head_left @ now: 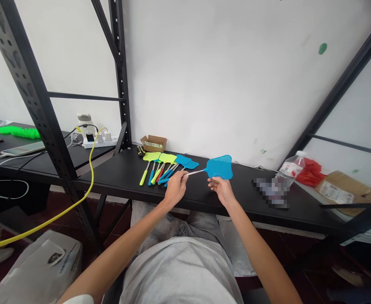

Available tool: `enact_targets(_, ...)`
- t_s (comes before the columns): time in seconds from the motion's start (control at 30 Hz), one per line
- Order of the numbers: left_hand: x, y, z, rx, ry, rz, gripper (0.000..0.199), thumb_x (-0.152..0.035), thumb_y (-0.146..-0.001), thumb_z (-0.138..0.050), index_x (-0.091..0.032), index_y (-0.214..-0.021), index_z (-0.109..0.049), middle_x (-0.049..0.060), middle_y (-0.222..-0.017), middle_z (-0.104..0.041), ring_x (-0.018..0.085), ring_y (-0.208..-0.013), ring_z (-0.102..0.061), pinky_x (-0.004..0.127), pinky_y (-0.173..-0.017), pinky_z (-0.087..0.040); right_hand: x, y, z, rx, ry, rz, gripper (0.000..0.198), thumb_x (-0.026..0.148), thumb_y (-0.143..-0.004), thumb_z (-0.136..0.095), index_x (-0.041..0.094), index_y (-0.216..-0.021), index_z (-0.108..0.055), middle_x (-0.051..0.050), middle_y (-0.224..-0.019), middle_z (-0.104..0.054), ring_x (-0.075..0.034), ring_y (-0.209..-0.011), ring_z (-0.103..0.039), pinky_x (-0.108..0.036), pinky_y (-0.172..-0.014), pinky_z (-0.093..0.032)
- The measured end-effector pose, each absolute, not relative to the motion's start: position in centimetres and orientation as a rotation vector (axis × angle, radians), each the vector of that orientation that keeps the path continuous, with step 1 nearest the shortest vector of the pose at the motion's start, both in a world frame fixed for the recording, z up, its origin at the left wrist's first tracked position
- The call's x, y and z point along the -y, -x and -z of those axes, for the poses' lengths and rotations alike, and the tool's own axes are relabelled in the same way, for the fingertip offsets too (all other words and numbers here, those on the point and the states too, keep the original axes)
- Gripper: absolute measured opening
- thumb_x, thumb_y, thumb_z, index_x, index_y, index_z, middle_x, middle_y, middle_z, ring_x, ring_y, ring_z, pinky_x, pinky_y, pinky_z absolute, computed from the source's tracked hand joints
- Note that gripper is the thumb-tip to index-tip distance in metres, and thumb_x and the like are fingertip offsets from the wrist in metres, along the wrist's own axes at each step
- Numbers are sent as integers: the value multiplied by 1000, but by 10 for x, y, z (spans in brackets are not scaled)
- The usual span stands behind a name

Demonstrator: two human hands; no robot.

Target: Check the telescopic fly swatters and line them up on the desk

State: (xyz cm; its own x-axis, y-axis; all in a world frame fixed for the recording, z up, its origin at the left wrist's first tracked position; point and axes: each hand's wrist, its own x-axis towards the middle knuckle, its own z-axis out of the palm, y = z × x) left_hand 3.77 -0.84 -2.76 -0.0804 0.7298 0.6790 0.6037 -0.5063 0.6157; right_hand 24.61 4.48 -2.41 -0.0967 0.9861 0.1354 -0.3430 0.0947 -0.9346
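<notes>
A blue fly swatter [219, 165] with a mesh head and a thin metal rod is held above the black table, its head pointing right. My left hand [176, 185] is closed around its handle end, which the fingers mostly hide. At the lower edge of the head, my right hand [222, 191] pinches the mesh between thumb and forefinger, the other fingers loosely curled. Left of my hands lie several more swatters, some with yellow-green heads [167, 158] and some with blue heads [183, 160]. Their handles, green, blue and red, point towards me.
Behind the swatters stand an open cardboard box [154, 143] and a black-and-yellow tape measure [141, 150]. To the right are a plastic bottle [290, 169], a red bag [310, 172] and a brown package [351, 188]. A yellow cable [92, 169] hangs by the left shelf post [41, 99].
</notes>
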Motion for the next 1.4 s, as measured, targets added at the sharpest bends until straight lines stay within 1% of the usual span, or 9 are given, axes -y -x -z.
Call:
enact_targets(0.27,10,-38,27,-1497,-2020,-1639,24,-26,-97,-44,-17,-107,-64,6,-91,-67,19,-83,-62,29,-74,-45,-46,-249,27,1103,773,-1367,11,27,-65,-72,17,-65,-67,-6,-70,-71,-14,-57,-60,-26,-52,-43)
enact_targets(0.57,10,-38,27,-1458,-2075,-1626,24,-27,-97,-43,-18,-105,-64,5,-89,-66,19,-82,-62,30,-74,-45,-45,-249,27,1110,724,-1419,9,27,-64,-67,18,-62,-66,-4,-65,-67,-14,-56,-57,-27,-53,-41)
enact_targets(0.7,10,-38,27,-1454,-2088,-1627,25,-28,-98,-43,-18,-105,-64,6,-93,-67,20,-86,-62,30,-75,-45,-43,-248,27,1123,719,-1416,9,27,-64,-66,18,-61,-66,-4,-65,-67,-14,-56,-57,-27,-52,-41)
enact_targets(1.0,11,-40,27,-1493,-2115,-1588,28,-32,-98,-41,-19,-107,-64,6,-94,-68,20,-85,-62,29,-72,-45,-41,-246,28,1207,710,-1363,11,29,-67,-63,18,-65,-66,-4,-69,-69,-15,-55,-58,-28,-53,-41)
enact_targets(1.13,12,-40,27,-1490,-2135,-1575,28,-32,-98,-41,-19,-108,-64,6,-97,-68,20,-88,-63,29,-72,-46,-38,-245,25,1214,719,-1358,16,34,-69,-66,19,-69,-66,-5,-70,-69,-15,-55,-58,-28,-52,-40)
enact_targets(1.3,15,-41,26,-1508,-2197,-1539,28,-33,-99,-40,-19,-108,-63,7,-96,-67,20,-87,-63,29,-72,-45,-36,-242,22,1203,742,-1340,33,51,-73,-70,19,-79,-69,-4,-69,-68,-14,-54,-58,-27,-50,-40)
enact_targets(1.4,17,-42,25,-1514,-2244,-1513,28,-32,-99,-39,-20,-109,-63,7,-97,-67,20,-88,-62,29,-73,-45,-35,-240,23,1233,760,-1314,38,55,-72,-72,18,-81,-72,-4,-71,-68,-13,-54,-58,-26,-50,-40)
